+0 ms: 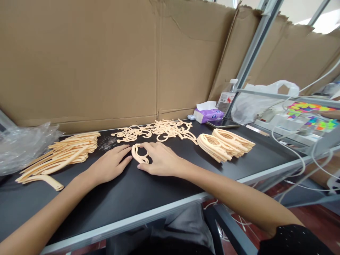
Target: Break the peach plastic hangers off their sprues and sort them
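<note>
On the black tabletop, a cream-coloured curved piece with a round opening [136, 154] lies between my two hands. My right hand [160, 159] grips its right side, thumb at the near end and fingers over the far edge. My left hand [113, 163] rests at its left with fingers stretched out; the fingertips are at the piece's edge, and whether they touch it I cannot tell. Behind the hands spreads a loose heap of thin cream curved parts [170, 129]. Stacked pieces with round openings [224, 144] stand to the right, and long curved strips [71, 152] are piled at the left.
Clear plastic wrap [29, 147] sits at the far left. At the back right are a purple tissue pack [208, 115], a phone [223, 123] and a bottle [225, 99]. A cardboard wall [106, 63] borders the back; a metal frame post [256, 49] and white cables [276, 141] are at the right.
</note>
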A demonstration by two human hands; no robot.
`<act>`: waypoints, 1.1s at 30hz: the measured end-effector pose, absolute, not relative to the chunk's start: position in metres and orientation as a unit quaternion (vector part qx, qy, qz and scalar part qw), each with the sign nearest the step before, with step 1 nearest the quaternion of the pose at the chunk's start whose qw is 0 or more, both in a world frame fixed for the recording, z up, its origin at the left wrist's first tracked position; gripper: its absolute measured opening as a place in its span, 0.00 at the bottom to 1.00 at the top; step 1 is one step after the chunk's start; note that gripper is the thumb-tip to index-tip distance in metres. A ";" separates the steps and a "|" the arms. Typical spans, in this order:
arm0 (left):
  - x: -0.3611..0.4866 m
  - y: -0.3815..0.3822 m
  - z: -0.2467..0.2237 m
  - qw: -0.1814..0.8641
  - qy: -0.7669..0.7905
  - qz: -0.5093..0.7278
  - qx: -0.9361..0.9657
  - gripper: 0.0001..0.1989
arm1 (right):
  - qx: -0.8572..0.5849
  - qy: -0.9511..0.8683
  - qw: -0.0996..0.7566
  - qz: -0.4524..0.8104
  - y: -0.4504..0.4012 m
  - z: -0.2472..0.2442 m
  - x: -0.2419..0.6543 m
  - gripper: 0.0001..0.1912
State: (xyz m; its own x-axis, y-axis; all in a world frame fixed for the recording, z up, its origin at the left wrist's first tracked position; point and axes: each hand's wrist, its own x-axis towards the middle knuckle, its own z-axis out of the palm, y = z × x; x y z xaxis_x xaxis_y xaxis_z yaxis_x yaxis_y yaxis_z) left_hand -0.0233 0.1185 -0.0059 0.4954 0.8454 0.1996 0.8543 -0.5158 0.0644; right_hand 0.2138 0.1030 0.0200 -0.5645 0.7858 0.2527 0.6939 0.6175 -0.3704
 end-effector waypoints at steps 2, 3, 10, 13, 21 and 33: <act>-0.024 0.119 -0.006 0.029 -0.490 -0.097 -0.866 0.33 | -0.419 -0.880 0.195 0.112 0.102 0.021 0.215 0.30; -0.024 0.119 -0.007 0.032 -0.490 -0.095 -0.866 0.33 | -0.415 -0.882 0.193 0.114 0.101 0.022 0.215 0.29; -0.024 0.120 -0.008 0.038 -0.497 -0.085 -0.863 0.35 | -0.402 -0.887 0.195 0.113 0.090 0.026 0.227 0.29; -0.023 0.121 -0.007 0.041 -0.499 -0.081 -0.862 0.34 | -0.433 -0.880 0.181 0.073 0.083 0.025 0.234 0.30; -0.023 0.120 -0.006 0.041 -0.507 -0.071 -0.858 0.35 | -0.465 -0.866 0.186 0.008 0.057 0.028 0.266 0.27; -0.023 0.121 -0.007 0.035 -0.505 -0.080 -0.859 0.35 | -0.532 -0.736 0.382 -0.173 0.033 0.040 0.385 0.21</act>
